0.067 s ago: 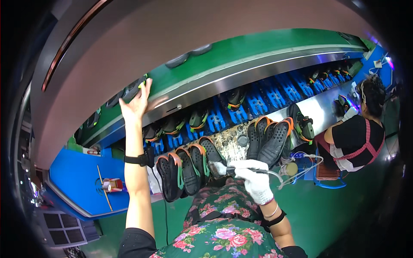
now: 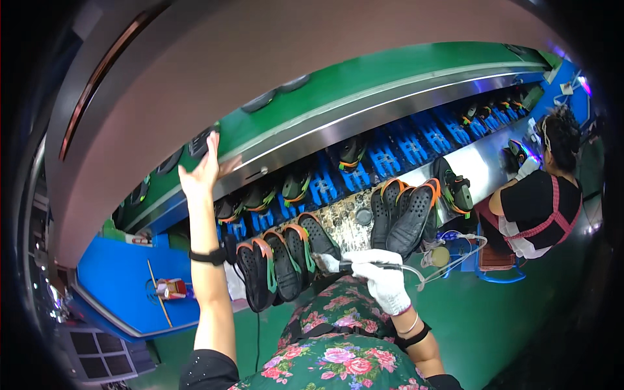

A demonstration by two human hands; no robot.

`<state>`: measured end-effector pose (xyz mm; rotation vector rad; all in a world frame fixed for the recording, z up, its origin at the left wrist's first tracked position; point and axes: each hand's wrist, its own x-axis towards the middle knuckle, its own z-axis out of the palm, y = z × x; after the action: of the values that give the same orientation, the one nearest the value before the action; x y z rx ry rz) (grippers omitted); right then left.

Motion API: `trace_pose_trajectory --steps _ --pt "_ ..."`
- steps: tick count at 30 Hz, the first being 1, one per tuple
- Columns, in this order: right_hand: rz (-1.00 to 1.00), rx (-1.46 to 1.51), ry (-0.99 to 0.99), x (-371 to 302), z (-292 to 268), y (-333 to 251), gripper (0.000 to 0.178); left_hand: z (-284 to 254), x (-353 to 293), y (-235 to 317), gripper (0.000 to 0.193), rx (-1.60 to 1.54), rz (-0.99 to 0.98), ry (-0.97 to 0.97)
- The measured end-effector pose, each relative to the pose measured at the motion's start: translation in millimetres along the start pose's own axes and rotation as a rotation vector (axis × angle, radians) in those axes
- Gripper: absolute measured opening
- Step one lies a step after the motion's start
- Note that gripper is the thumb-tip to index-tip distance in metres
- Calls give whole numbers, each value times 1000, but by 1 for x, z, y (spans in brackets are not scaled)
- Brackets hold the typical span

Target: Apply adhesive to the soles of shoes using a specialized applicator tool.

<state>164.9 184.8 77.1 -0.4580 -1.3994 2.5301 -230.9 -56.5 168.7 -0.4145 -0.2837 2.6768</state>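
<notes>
Tool point(image 2: 346, 265) (perhaps a brush, judging by its pale tip) sits clenched in the gloved right hand point(image 2: 379, 276); just left of that grip I see a row of clogs point(image 2: 285, 266), the nearest touching or just beside the tip, I cannot tell which; beyond the grip and rightward stand more, one a dark clog point(image 2: 413, 224); a cord point(image 2: 419, 278) trails off right. Well ahead and left, the bare left hand point(image 2: 201, 174) is splayed, apparently empty, near a shoe point(image 2: 203, 141) on the belt point(image 2: 364, 78); a careless wrist swing could topple clogs; a snagged cord could jerk the tip; a hasty left reach could knock the shoe askew.
</notes>
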Motion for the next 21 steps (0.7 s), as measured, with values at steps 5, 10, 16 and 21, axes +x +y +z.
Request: trace_pose_trajectory --steps 5,10,16,21 --pt "-112 89 111 -2 -30 -13 22 1 1 -92 76 878 -39 3" --pt "-127 121 245 1 -55 -16 18 15 97 -242 52 1789 -56 -481" --pt "-46 180 314 -11 -80 -20 19 1 275 -309 88 3072 889 -743" --pt "-6 141 341 -15 -111 -25 20 -9 333 -294 77 3349 853 -535"
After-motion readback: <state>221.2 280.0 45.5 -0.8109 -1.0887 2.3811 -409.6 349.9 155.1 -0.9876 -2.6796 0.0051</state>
